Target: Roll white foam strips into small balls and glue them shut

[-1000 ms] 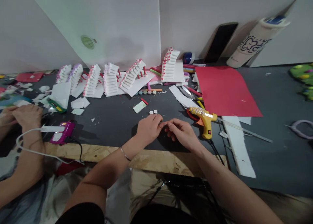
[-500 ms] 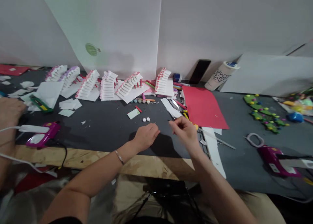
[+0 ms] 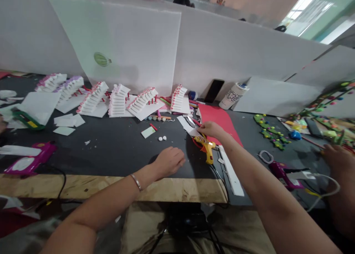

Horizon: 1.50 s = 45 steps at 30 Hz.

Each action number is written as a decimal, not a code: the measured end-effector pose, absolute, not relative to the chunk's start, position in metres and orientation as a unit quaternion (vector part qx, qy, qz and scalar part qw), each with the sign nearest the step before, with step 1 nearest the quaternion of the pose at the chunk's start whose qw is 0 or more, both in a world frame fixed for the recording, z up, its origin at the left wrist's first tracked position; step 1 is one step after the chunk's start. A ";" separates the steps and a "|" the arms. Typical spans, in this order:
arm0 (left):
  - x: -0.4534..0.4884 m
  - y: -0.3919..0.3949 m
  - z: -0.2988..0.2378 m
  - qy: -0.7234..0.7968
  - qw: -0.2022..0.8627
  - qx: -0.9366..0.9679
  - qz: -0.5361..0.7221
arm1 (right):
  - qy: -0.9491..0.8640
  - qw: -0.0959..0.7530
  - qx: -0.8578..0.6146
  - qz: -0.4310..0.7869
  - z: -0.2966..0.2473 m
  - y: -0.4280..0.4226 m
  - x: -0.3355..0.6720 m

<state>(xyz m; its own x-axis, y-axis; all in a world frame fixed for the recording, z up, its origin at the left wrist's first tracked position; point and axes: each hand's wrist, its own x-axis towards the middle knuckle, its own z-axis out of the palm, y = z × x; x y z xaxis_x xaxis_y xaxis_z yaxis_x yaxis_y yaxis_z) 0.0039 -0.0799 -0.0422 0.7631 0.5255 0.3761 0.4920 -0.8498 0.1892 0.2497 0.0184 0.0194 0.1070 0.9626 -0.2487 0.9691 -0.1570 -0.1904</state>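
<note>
My left hand [image 3: 169, 161] lies near the front edge of the dark table, fingers curled together, their inner side hidden. Two small white round pieces [image 3: 162, 138] sit just beyond it. With fingers pinched, my right hand [image 3: 211, 130] reaches into a pile of tools beside a white paper strip [image 3: 186, 125]; what it grips is hidden. Directly below that hand is a yellow glue gun [image 3: 208, 150], its cord running over the table edge. A red sheet [image 3: 222, 117] lies partly under the right hand. A pale green card [image 3: 148, 132] and a short red stick [image 3: 153, 127] lie farther back.
Several white stair models [image 3: 119, 102] line the back by the partition. A phone [image 3: 214, 90] and a tumbler [image 3: 233, 96] lean there. Purple devices lie left [image 3: 31, 157] and right [image 3: 285, 175]. Another person's hand [image 3: 338, 159] is at far right; a green cutter [image 3: 29, 120] lies left.
My right hand has moved forward from beside my left hand to the tool pile, and the glue gun now shows. My left hand has lowered slightly. The view has tilted up and turned right.
</note>
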 end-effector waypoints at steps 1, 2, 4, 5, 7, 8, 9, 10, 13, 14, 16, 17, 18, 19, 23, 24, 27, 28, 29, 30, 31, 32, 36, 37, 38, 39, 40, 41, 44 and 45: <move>0.004 -0.080 -0.043 0.268 0.048 0.938 0.216 | 0.650 0.020 0.742 -0.164 0.017 0.021 0.247; 0.004 -0.079 -0.044 0.261 0.058 0.939 0.216 | 0.651 0.027 0.740 -0.169 0.015 0.023 0.245; 0.005 -0.078 -0.047 0.252 0.071 0.942 0.211 | 0.652 0.027 0.737 -0.175 0.012 0.026 0.242; 0.005 -0.078 -0.048 0.253 0.074 0.942 0.206 | 0.652 0.022 0.737 -0.175 0.010 0.027 0.242; 0.006 -0.077 -0.050 0.266 0.069 0.941 0.199 | 0.648 -0.001 0.742 -0.169 0.010 0.027 0.245; 0.006 -0.077 -0.050 0.272 0.063 0.939 0.199 | 0.645 -0.018 0.747 -0.162 0.010 0.026 0.247; 0.006 -0.077 -0.050 0.277 0.055 0.938 0.199 | 0.641 -0.039 0.751 -0.154 0.011 0.025 0.249; 0.006 -0.077 -0.050 0.279 0.048 0.938 0.201 | 0.636 -0.065 0.755 -0.145 0.012 0.024 0.251; 0.006 -0.078 -0.048 0.283 0.036 0.935 0.210 | 0.624 -0.162 0.754 -0.124 0.019 0.023 0.256; 0.006 -0.079 -0.048 0.283 0.038 0.934 0.213 | 0.622 -0.197 0.749 -0.120 0.023 0.022 0.256; 0.006 -0.080 -0.045 0.285 0.053 0.930 0.227 | 0.618 -0.263 0.731 -0.120 0.030 0.021 0.255; 0.007 -0.080 -0.044 0.282 0.066 0.928 0.235 | 0.618 -0.290 0.720 -0.124 0.034 0.018 0.253; 0.007 -0.081 -0.042 0.278 0.081 0.926 0.241 | 0.617 -0.312 0.711 -0.129 0.036 0.014 0.250; 0.007 -0.081 -0.040 0.277 0.095 0.924 0.246 | 0.618 -0.333 0.699 -0.140 0.038 0.009 0.247; 0.005 -0.080 -0.034 0.351 0.125 0.895 0.247 | 0.632 -0.386 0.614 -0.273 0.026 -0.034 0.225; 0.002 -0.079 -0.033 0.388 0.130 0.878 0.249 | 0.639 -0.374 0.599 -0.304 0.019 -0.048 0.219; -0.006 -0.072 -0.030 0.475 0.177 0.820 0.266 | 0.650 -0.348 0.581 -0.345 -0.006 -0.084 0.201; -0.009 -0.069 -0.030 0.483 0.201 0.804 0.283 | 0.654 -0.339 0.574 -0.358 -0.013 -0.092 0.196; -0.011 -0.067 -0.029 0.481 0.221 0.790 0.310 | 0.656 -0.331 0.566 -0.372 -0.019 -0.098 0.193; -0.012 -0.064 -0.028 0.470 0.235 0.780 0.340 | 0.660 -0.324 0.557 -0.386 -0.023 -0.102 0.190; -0.013 -0.062 -0.027 0.454 0.240 0.776 0.367 | 0.669 -0.316 0.548 -0.390 -0.025 -0.103 0.187; -0.013 -0.060 -0.026 0.435 0.238 0.779 0.384 | 0.680 -0.311 0.542 -0.384 -0.025 -0.103 0.186; -0.009 -0.055 -0.022 0.378 0.231 0.840 0.312 | 0.750 -0.280 0.522 -0.296 -0.017 -0.095 0.184; -0.009 -0.054 -0.022 0.374 0.235 0.852 0.280 | 0.762 -0.266 0.521 -0.278 -0.016 -0.095 0.185; -0.009 -0.053 -0.023 0.376 0.239 0.858 0.256 | 0.769 -0.252 0.528 -0.257 -0.015 -0.095 0.187; -0.010 -0.052 -0.024 0.382 0.242 0.860 0.239 | 0.770 -0.240 0.545 -0.227 -0.014 -0.098 0.189; -0.011 -0.051 -0.026 0.393 0.243 0.856 0.231 | 0.763 -0.230 0.575 -0.187 -0.015 -0.101 0.192; -0.013 -0.050 -0.028 0.406 0.244 0.850 0.232 | 0.746 -0.221 0.613 -0.139 -0.016 -0.105 0.196; -0.015 -0.048 -0.032 0.438 0.246 0.833 0.234 | 0.667 -0.182 0.723 -0.012 -0.019 -0.117 0.212; -0.016 -0.047 -0.033 0.447 0.243 0.829 0.233 | 0.648 -0.166 0.743 0.009 -0.020 -0.119 0.218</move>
